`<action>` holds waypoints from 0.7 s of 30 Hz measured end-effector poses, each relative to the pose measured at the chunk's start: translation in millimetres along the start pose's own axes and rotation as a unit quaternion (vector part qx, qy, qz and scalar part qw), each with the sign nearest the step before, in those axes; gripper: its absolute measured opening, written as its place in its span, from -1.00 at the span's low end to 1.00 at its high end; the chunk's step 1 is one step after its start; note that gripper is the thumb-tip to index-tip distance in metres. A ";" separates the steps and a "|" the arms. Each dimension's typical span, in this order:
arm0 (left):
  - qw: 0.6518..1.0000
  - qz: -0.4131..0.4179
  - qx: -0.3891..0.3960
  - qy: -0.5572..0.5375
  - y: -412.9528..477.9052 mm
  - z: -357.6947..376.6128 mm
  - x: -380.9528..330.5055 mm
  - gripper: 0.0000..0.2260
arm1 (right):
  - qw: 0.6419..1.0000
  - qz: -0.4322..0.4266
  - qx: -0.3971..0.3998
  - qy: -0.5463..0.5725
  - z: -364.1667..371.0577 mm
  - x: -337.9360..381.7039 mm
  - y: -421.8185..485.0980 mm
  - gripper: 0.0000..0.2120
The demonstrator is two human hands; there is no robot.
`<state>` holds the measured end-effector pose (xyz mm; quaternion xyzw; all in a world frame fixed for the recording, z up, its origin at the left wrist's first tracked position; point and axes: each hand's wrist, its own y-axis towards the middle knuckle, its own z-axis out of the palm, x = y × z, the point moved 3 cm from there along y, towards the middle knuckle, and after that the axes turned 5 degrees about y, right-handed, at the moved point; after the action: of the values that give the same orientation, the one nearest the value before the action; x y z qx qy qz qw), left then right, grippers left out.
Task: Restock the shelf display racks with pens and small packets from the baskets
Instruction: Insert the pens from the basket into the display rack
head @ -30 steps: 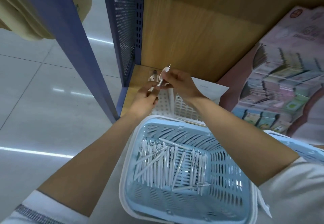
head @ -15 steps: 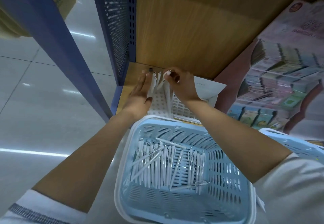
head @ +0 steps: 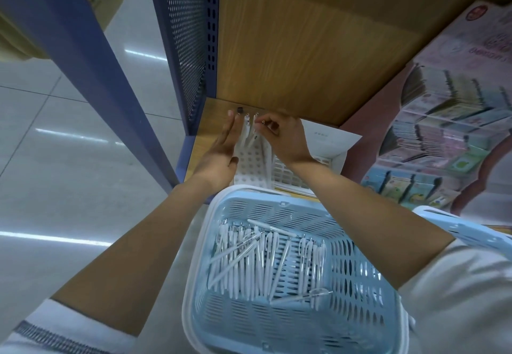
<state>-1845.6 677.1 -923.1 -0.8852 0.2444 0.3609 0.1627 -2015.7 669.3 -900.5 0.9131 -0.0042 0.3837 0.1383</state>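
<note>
A white display rack [head: 253, 163] with a grid of holes stands on the wooden shelf [head: 206, 116] at its left end. A few white pens [head: 247, 129] stick up from the rack's far rows. My left hand [head: 221, 150] lies flat with straight fingers against the rack's left side. My right hand [head: 285, 139] pinches the top of a white pen [head: 259, 129] at the rack's far right corner. Below the shelf, a light blue basket [head: 360, 309] holds several loose white pens [head: 257, 262].
A second white rack [head: 288, 175] and a white card box [head: 329, 143] stand right of the first. A pink display of small packets [head: 443, 129] fills the right side. A blue perforated upright [head: 182, 43] bounds the shelf on the left. Another blue basket's rim [head: 465, 230] shows at right.
My right hand has brought the pen from above the rack down into its far rows. My left hand went from holding pens to lying flat beside the rack.
</note>
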 end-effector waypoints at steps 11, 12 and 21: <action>1.000 0.003 -0.013 -0.011 11.0 7.9 10.0 -0.12 | 0.999 0.026 -0.030 -0.035 6.9 -4.8 2.7 -0.90; 1.000 0.000 -0.016 -0.017 10.5 7.5 8.6 -0.14 | 0.999 0.028 -0.029 -0.034 7.7 -3.5 2.5 -0.90; 0.995 0.016 -0.101 -0.004 -34.3 -21.5 -32.5 -0.66 | 0.996 0.053 -0.022 0.072 -28.2 34.7 -21.6 -0.81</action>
<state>-1834.9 705.7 -881.2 -0.8916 0.2202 0.3898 0.0678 -2008.5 700.7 -862.7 0.8782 -0.0514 0.4551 0.1380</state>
